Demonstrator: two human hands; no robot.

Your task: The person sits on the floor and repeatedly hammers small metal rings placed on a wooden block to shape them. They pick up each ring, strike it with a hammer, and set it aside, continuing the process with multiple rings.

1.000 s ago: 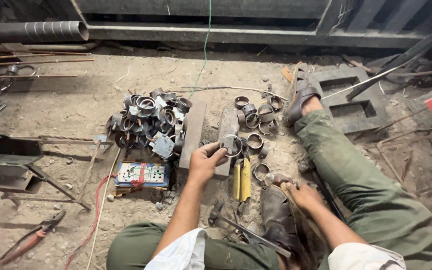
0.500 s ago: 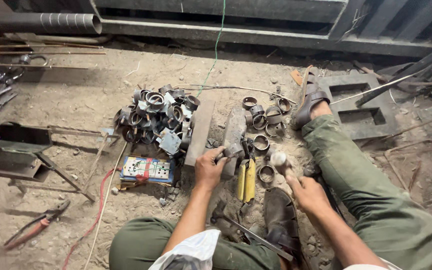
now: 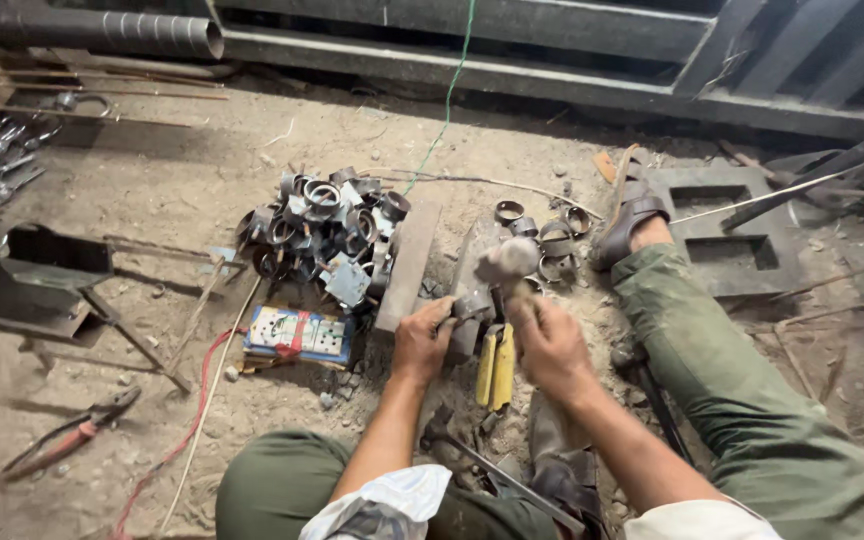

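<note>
The left hand (image 3: 422,340) pinches a small metal ring piece (image 3: 473,303) against the upright steel block (image 3: 471,275) on the sandy floor (image 3: 152,190). The right hand (image 3: 549,345) is clenched round the handle of a hammer (image 3: 507,262), its blurred head seemingly just above the piece; a heap of rings (image 3: 317,232) lies to the left

Right hand (image 3: 550,345) lifted off the ground beside the leg, now gripping a raised hammer (image 3: 507,262), left hand (image 3: 422,340) moved onto the metal ring (image 3: 472,303) beneath it
</note>
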